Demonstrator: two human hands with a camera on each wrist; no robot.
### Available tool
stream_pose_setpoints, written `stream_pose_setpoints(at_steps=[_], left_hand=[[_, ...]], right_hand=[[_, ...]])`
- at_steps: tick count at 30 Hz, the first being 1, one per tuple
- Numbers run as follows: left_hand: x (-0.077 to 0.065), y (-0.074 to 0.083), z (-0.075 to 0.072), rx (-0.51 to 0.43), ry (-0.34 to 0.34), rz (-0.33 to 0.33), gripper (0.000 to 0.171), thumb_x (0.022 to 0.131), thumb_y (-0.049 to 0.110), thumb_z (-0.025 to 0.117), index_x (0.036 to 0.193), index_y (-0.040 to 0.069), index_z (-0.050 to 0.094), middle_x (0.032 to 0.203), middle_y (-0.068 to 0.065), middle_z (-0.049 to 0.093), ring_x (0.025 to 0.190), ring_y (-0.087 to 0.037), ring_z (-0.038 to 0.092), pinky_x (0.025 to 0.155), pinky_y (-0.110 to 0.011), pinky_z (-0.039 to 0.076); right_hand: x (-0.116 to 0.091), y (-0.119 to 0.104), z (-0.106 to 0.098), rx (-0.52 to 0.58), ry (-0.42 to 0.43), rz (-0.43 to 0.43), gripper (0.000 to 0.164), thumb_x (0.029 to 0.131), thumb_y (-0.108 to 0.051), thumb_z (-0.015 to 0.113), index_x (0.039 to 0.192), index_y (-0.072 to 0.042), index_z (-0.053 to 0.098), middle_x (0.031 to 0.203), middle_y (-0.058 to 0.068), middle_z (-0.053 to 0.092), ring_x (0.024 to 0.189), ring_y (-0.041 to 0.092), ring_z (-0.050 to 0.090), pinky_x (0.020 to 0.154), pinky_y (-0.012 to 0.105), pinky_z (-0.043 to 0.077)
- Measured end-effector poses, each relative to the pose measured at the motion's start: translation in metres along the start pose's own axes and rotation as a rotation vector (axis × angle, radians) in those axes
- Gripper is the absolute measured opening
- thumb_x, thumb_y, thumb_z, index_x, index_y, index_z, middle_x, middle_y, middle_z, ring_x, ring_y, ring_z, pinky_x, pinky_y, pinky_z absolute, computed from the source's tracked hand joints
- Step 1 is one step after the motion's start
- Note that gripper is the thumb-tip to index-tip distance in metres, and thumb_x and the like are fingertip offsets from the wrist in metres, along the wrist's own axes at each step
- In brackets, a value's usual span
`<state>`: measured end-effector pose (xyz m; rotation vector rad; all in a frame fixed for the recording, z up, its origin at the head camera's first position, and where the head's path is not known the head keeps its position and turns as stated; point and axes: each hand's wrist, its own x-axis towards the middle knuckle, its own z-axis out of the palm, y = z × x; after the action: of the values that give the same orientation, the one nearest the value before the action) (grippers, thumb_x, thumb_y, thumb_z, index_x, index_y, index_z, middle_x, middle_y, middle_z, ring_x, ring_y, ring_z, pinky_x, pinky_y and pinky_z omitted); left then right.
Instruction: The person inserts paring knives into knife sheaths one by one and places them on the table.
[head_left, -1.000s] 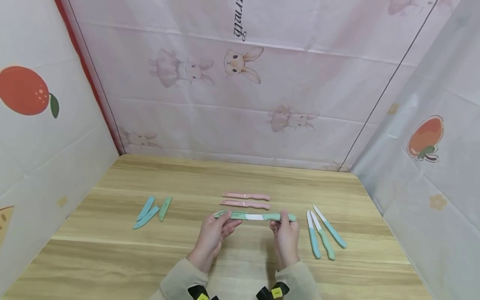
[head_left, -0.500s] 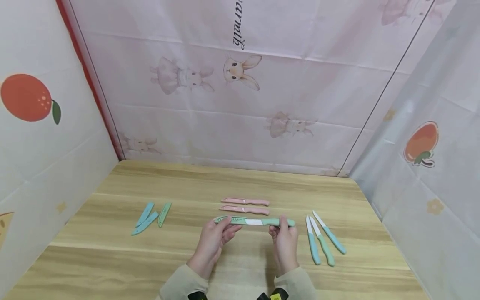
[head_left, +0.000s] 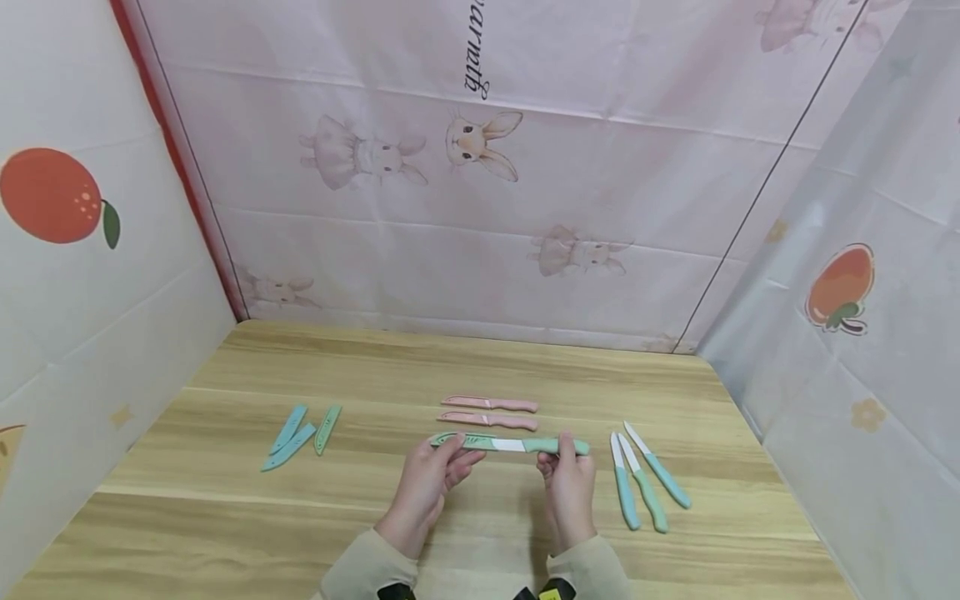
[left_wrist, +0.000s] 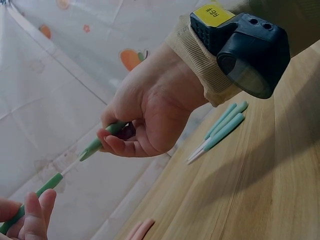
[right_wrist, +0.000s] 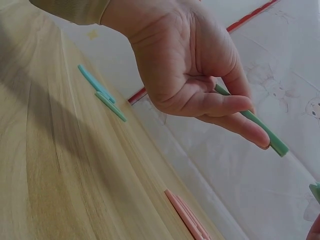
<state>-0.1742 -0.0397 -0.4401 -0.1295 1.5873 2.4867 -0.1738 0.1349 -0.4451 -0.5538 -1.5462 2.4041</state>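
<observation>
A green knife (head_left: 545, 446) is held level above the table, its white blade (head_left: 511, 445) partly inside a green sheath (head_left: 477, 441). My left hand (head_left: 422, 493) pinches the sheath between thumb and fingers. At the other end, my right hand (head_left: 572, 497) grips the handle, thumb on top. A short stretch of blade shows between sheath and handle; the left wrist view also shows this bare part (left_wrist: 71, 165). Just beyond the hands lie two pink knives (head_left: 489, 403) with their blades covered, side by side.
Right of the hands, two blue knives (head_left: 627, 492) and a green knife (head_left: 651, 498) lie with bare blades pointing away. On the left are two blue sheaths (head_left: 288, 447) and a green sheath (head_left: 327, 430). Printed cloth walls (head_left: 465, 250) enclose the wooden table (head_left: 187, 517).
The head view has tilted slightly, so the scene sits a little lower. Both hands keep their hold on sheath and handle, with hardly any visible movement between them.
</observation>
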Motion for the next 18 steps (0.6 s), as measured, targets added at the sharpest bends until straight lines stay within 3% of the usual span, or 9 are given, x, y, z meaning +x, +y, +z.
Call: stream_pose_setpoints(at_steps=[18], left_hand=[[-0.0013, 0.0004, 0.0055, -0.012, 0.006, 0.008, 0.028, 0.096, 0.012, 0.051, 0.11, -0.012, 0.049, 0.085, -0.011, 0.069, 0.074, -0.01, 0.068, 0.059, -0.012, 0.052]], right_hand=[[-0.003, -0.0001, 0.0029, 0.031, 0.0, -0.01, 0.022, 0.102, -0.019, 0.036, 0.091, -0.002, 0.044, 0.067, -0.002, 0.054, 0.058, 0.005, 0.052, 0.057, 0.015, 0.048]])
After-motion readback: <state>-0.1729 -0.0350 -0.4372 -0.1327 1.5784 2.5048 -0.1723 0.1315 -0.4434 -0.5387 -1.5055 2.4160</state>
